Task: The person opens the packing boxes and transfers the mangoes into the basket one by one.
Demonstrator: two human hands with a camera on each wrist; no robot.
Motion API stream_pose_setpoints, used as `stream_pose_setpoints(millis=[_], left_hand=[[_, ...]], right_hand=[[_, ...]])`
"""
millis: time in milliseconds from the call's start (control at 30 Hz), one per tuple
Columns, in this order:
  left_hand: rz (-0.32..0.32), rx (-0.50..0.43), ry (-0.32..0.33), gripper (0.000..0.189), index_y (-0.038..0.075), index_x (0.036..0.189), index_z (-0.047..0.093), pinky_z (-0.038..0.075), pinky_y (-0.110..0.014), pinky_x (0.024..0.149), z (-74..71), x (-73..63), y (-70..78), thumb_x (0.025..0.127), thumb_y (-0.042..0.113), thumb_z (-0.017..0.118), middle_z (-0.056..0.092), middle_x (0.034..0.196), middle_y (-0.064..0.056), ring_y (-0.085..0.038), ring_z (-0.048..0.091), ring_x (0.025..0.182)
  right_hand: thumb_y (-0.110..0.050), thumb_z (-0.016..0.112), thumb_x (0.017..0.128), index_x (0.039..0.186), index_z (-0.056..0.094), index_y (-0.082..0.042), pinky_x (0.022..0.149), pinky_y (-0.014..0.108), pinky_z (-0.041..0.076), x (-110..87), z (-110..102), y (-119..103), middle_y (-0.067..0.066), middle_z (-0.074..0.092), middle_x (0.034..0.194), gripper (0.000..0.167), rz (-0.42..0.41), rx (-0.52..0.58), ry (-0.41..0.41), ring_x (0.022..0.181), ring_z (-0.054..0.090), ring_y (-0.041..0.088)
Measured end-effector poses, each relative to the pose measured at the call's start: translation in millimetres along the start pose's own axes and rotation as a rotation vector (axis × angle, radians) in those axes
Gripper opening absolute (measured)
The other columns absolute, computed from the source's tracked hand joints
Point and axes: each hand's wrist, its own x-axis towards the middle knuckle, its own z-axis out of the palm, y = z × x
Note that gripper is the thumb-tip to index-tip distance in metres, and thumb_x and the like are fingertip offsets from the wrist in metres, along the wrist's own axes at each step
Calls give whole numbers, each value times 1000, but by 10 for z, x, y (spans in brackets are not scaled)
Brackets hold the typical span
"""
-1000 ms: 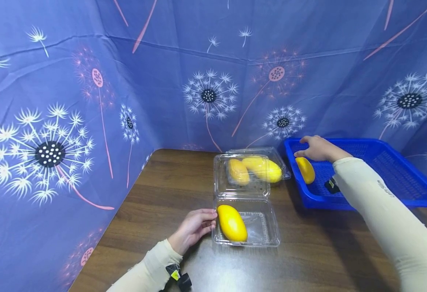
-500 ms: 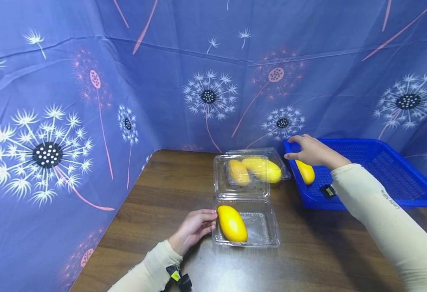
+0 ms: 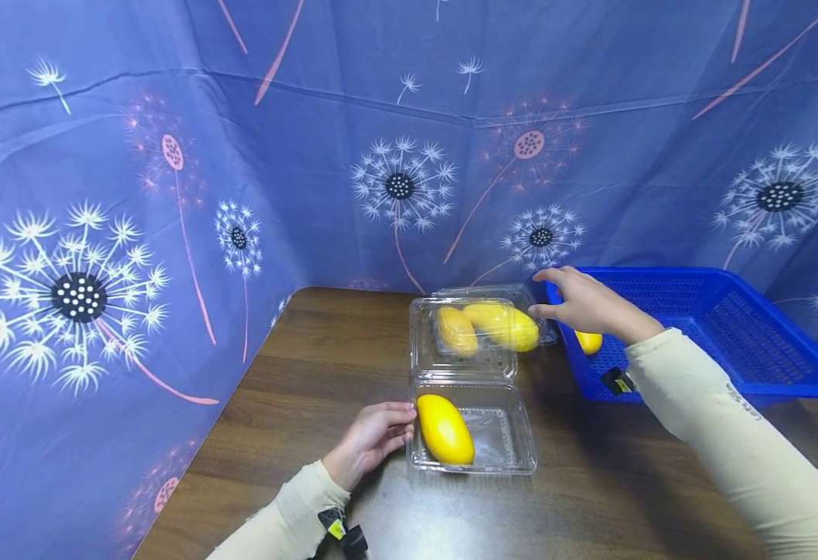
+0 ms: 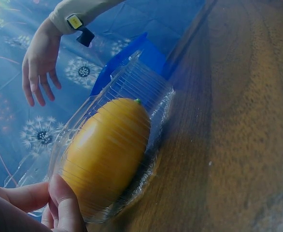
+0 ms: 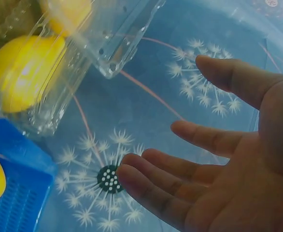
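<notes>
My left hand (image 3: 374,435) pinches the left rim of a clear plastic clamshell box (image 3: 503,435), its lid (image 3: 426,362) flipped back behind. In that box lies one yellow mango (image 3: 445,428), near the pinched side. The left wrist view shows thumb and fingers (image 4: 66,203) at the rim beside the mango (image 4: 107,150). My right hand (image 3: 587,299) hovers over the left end of a blue basket (image 3: 752,327), fingers spread and holding nothing. Below it, partly hidden by the hand, another mango (image 3: 589,342) rests in the basket. The right wrist view shows the palm and loosely extended fingers (image 5: 151,188).
Behind the flipped lid stands a second clear clamshell (image 3: 542,299) with several mangoes (image 3: 517,328) inside. A blue dandelion-print cloth (image 3: 311,155) hangs around the wooden table (image 3: 325,342) at the back and left.
My right hand has moved left and slightly toward me, away from the basket mango and across the basket's left rim. The left hand and the mango beside it have stayed put.
</notes>
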Motion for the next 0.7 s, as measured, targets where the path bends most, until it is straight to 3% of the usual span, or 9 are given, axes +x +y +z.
stream_pose_setpoints(millis=[200,367,567,700], left_hand=[[-1,6,-6,27,-8,114,53,53,-17,63,-3,6,1,89,0,61,61,76,1,-8,56,66],[0,7,-6,29,-9,116,53,53,-17,63,-1,7,-2,89,0,61,61,76,1,-7,56,66],[2,7,-1,27,-8,115,53,54,-17,63,5,16,2,90,0,61,61,76,0,-7,56,65],[0,9,4,26,-8,113,54,54,-17,62,7,21,-4,89,0,61,61,75,0,-8,56,65]], right_hand=[[-41,61,94,143,42,-4,89,59,47,-49,74,-72,28,45,140,65,-24,10,7,114,54,41],[-38,62,94,144,41,-3,93,59,46,-99,142,-130,25,46,140,64,-44,41,12,119,52,40],[-36,65,92,141,45,-3,85,51,48,-138,218,-202,21,54,131,62,-72,59,36,106,56,32],[-34,64,93,140,45,0,90,54,48,-159,299,-231,24,52,134,62,-95,76,49,111,56,36]])
